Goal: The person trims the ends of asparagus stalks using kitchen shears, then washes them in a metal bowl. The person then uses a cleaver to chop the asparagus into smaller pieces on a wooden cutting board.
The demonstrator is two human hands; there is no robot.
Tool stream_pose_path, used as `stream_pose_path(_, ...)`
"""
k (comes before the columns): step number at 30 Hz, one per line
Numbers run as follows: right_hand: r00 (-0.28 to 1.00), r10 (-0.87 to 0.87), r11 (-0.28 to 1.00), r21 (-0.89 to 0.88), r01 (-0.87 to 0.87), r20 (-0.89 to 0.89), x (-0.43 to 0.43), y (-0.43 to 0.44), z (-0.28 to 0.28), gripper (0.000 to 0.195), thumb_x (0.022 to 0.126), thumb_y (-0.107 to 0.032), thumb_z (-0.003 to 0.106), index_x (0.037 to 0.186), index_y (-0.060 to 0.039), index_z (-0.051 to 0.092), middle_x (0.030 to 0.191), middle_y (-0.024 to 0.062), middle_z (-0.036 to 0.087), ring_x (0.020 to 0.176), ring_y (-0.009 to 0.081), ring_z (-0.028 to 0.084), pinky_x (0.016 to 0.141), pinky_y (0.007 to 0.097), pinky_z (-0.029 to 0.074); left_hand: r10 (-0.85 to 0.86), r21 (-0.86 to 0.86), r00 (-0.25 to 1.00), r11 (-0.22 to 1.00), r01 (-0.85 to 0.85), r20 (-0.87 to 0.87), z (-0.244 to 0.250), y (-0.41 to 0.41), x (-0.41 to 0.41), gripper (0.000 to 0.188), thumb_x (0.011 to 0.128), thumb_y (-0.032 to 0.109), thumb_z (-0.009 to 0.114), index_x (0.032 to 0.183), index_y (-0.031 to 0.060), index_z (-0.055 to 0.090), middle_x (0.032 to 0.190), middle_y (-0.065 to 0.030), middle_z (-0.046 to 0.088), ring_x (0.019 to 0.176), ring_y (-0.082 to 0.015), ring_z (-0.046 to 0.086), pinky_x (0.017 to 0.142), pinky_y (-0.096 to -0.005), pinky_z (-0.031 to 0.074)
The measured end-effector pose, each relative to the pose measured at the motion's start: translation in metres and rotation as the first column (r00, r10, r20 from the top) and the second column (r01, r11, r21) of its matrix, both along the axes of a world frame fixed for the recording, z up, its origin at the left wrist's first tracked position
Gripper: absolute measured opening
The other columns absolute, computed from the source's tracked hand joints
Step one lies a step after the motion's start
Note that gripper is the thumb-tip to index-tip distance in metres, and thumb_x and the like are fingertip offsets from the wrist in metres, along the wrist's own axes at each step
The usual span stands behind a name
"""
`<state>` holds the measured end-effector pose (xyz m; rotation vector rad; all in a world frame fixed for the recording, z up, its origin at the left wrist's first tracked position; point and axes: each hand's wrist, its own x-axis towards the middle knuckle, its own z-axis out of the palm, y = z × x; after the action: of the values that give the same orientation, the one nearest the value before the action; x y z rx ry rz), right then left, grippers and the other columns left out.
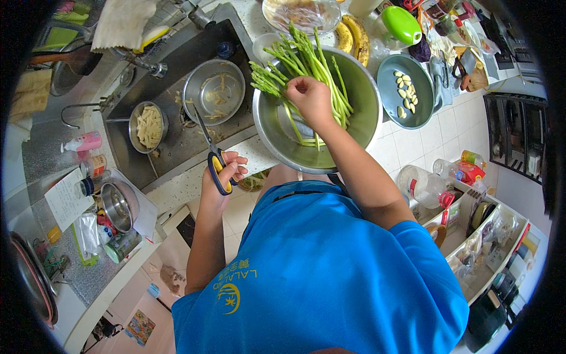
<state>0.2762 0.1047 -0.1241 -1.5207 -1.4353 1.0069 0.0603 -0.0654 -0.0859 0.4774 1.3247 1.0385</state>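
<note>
My left hand holds scissors with black and yellow handles, the blades pointing up and left over the sink's front edge. My right hand is over a large steel basin, its fingers curled and pinched on asparagus stems at the left of the bunch; the exact contact is partly hidden. Green asparagus spears lean in the basin, tips towards the far rim and some over its left rim. More pale stems lie low in the basin, below my right hand.
In the sink are a steel bowl with peelings and a smaller bowl of cut pale pieces. To the right are a blue-grey pan of garlic cloves and bananas. A tap reaches over the sink.
</note>
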Motion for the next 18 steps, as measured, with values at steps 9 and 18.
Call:
stream_pose_path(9, 0.827, 0.308, 0.761, 0.399, -0.511, 0.470, -0.055, -0.026, 0.039, 0.010, 0.074, -0.009, 0.066, 0.084, -0.0089, 0.063, 0.086, 0.0069, 0.065, 0.067, 0.0261, 0.062, 0.057, 0.0343, 0.050, 0.099, -0.040, 0.994, 0.994, -0.101, -0.036, 0.001, -0.004, -0.017, 0.028, 0.089, 0.009, 0.056, 0.115, 0.0005, 0.053, 0.103, -0.0150, 0.064, 0.082, -0.0169, 0.061, 0.072, -0.0285, 0.047)
stream_pose_path(18, 0.974, 0.152, 0.870, 0.446, -0.213, 0.167, -0.042, -0.021, 0.031, 0.029, 0.074, 0.001, 0.058, 0.101, -0.0086, 0.064, 0.091, 0.0136, 0.063, 0.072, 0.0289, 0.062, 0.062, 0.0373, 0.051, 0.194, 0.008, 0.981, 0.981, -0.194, -0.014, 0.004, -0.011, -0.041, 0.024, 0.088, 0.009, 0.059, 0.112, 0.0032, 0.055, 0.101, -0.0126, 0.064, 0.079, -0.0164, 0.061, 0.071, -0.0271, 0.047)
